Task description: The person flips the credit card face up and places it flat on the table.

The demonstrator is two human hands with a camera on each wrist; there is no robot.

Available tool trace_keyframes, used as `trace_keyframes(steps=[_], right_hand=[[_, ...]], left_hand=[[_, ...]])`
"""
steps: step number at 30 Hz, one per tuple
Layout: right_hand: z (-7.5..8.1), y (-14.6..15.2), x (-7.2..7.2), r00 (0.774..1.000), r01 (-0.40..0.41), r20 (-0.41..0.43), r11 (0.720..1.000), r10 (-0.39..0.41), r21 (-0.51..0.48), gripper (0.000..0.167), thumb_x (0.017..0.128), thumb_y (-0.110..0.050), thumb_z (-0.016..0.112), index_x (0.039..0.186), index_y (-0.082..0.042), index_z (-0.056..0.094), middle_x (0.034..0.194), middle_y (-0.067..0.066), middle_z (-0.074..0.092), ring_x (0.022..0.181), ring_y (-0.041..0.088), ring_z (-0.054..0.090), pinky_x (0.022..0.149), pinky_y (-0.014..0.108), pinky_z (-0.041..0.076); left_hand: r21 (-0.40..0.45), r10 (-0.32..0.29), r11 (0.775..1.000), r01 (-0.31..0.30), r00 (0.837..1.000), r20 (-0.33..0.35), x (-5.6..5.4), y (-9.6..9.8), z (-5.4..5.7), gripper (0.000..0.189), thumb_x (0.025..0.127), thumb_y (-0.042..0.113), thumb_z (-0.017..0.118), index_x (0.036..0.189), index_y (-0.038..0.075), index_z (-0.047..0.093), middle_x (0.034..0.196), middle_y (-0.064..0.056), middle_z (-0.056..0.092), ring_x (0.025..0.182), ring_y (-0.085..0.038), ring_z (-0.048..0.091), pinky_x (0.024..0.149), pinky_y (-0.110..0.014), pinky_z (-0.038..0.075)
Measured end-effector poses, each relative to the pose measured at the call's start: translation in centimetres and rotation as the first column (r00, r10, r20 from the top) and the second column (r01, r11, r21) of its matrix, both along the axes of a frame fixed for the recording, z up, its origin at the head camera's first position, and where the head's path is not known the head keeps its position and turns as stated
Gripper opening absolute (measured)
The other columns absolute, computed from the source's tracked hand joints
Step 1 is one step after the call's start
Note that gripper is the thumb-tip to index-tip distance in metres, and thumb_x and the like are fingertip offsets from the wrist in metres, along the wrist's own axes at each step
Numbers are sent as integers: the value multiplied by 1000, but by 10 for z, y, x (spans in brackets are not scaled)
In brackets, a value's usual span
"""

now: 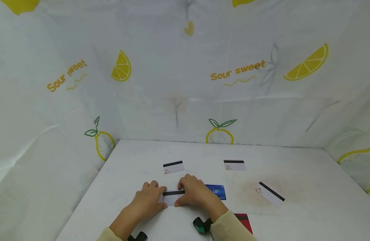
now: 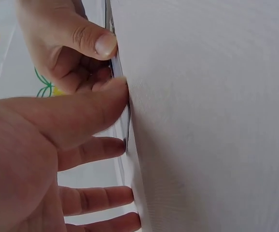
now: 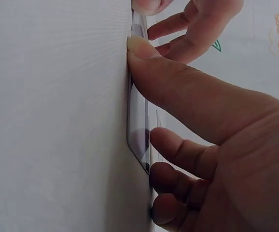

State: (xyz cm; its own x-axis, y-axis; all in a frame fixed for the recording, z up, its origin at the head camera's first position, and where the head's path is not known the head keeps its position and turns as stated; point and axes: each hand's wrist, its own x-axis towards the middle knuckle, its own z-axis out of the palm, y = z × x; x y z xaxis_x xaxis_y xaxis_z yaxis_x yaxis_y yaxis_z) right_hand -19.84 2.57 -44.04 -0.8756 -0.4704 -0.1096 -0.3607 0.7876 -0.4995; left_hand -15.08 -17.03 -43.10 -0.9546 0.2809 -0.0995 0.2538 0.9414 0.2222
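**Two hands hold one white card**

A white card (image 1: 171, 197) with a black stripe is near the front of the white table (image 1: 308, 174), between a person's two hands. It is right down by the table top. I cannot tell if it is lifted a tiny bit.

The left hand (image 1: 147, 199) pinches the left end of the card with its thumb and pointing finger. Its other fingers are spread apart, with gaps between them. The right hand (image 1: 194, 192) pinches the other end, with its thumb on the near edge and fingers on the far edge. Its other fingers are bent and close together.

A blue card (image 1: 217, 191) that says VIP peeks out just beside the right hand. A red card (image 1: 244, 223) is partly hidden by the right sleeve (image 1: 230, 229). Behind the hands lie a back left card (image 1: 173, 167) and a back right card (image 1: 234, 165), both white with black stripes. A slanted card (image 1: 270, 194) of the same kind lies off to the right.

A white cloth (image 1: 148, 110) with yellow lemons hangs behind the table.
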Motion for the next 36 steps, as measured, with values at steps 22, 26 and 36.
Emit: trace_keyframes(steps=[22, 26, 36], right_hand=[[5, -2, 3, 994, 15, 105, 998, -8, -65, 53, 67, -34, 90, 103, -20, 54, 91, -4, 61, 78, 15, 53, 69, 34, 44], [9, -2, 6, 992, -45, 116, 997, 52, -55, 63, 68, -30, 90, 121, -26, 56, 113, -3, 66, 94, 14, 58, 84, 39, 49], [19, 2, 9, 995, -94, 24, 993, 93, 76, 62, 66, -25, 91, 122, -23, 65, 104, -5, 60, 91, 10, 54, 86, 36, 50]], left_hand=[[15, 48, 999, -48, 999, 5, 0, 3, -2, 54, 80, 38, 79, 124, 12, 62, 111, -10, 55, 93, -27, 46, 70, -52, 50], [28, 47, 999, -47, 999, -6, 2, 4, -2, 53, 80, 37, 80, 122, 10, 63, 110, -10, 55, 93, -27, 47, 70, -51, 50], [37, 38, 999, -38, 999, 5, 2, 2, 0, 56, 79, 41, 80, 121, 9, 64, 109, -10, 55, 94, -28, 47, 71, -52, 50]])
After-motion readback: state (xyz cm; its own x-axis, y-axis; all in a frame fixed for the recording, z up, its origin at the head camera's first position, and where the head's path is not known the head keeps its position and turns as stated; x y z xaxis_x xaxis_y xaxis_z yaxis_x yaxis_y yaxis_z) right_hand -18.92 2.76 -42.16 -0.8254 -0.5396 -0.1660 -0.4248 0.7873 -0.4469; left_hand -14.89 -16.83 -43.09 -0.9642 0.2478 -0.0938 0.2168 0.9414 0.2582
